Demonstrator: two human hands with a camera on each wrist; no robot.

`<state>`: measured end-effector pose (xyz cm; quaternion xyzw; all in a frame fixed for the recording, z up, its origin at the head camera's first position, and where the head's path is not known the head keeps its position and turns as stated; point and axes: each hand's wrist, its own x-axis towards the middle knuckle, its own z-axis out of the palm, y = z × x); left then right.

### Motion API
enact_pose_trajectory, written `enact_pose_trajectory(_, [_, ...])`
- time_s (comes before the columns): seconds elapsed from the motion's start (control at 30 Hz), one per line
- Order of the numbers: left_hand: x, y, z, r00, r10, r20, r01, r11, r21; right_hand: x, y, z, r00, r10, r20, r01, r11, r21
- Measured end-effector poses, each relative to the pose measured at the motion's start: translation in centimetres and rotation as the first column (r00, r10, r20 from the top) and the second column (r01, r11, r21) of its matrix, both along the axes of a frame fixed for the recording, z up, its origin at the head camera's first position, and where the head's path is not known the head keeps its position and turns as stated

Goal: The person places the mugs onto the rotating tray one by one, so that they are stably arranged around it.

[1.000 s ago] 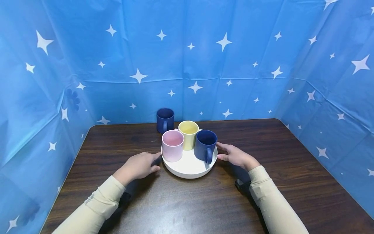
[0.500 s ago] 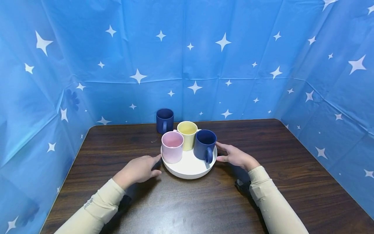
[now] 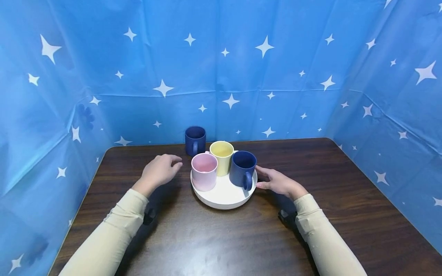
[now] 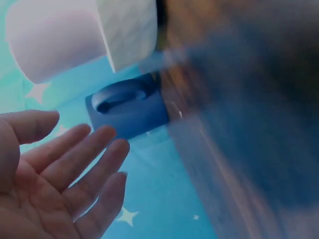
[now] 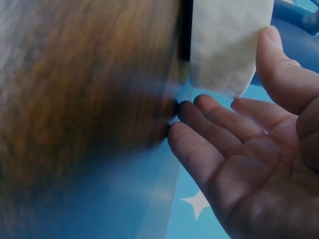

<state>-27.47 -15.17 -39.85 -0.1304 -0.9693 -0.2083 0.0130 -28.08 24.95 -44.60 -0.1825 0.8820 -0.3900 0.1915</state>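
My left hand hovers above the worktop with the palm down and the fingers loosely spread, holding nothing; it sits left of the pink mug and just in front of the lone blue mug. My right hand lies low at the right side of the white tray, fingers straight and relaxed, thumb at the rim; it grips nothing. Both forearms in their pale sleeves run in from the near edge of the worktop.

The tray is round and lies flat near the middle of the worktop. On it stand three mugs, all upright with mouths up: the pink one at the left, the yellow mug at the back, and the dark blue mug at the right, whose handle points toward me. The lone blue mug stands off the tray, behind it near the starry backdrop, handle also facing me.

The left wrist view, badly blurred, shows my open palm with the lone blue mug beyond the fingertips. The right wrist view shows the faceted wall of the tray close to my thumb and fingertips, a texture the head view does not reveal.
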Motion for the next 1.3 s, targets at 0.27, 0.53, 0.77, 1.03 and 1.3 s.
enact_pose_trajectory(0.27, [-4.6,1.8,0.4,0.991,0.127,0.028,-0.127,0.992,-0.013,0.0,0.1,0.2,1.000,0.005,0.011,-0.005,1.000,0.013])
enact_pose_trajectory(0.53, [-7.2,2.7,0.2,0.984,0.155,0.083,-0.151,0.987,-0.053,-0.2,0.0,0.4,0.999,0.019,0.029,-0.019,1.000,-0.018])
enact_pose_trajectory(0.77, [-8.1,3.1,-0.3,0.979,0.149,0.138,-0.144,0.989,-0.045,-0.1,0.2,0.4,0.999,0.008,0.035,-0.008,1.000,-0.002])
enact_pose_trajectory(1.03, [-8.6,3.9,-0.3,0.974,0.154,0.164,-0.153,0.988,-0.023,0.0,0.5,0.1,0.999,-0.009,0.041,0.007,1.000,0.030])
enact_pose_trajectory(1.3, [-9.2,5.2,-0.5,0.977,0.164,0.139,-0.158,0.986,-0.052,0.1,0.4,0.3,1.000,-0.010,0.024,0.009,1.000,0.025])
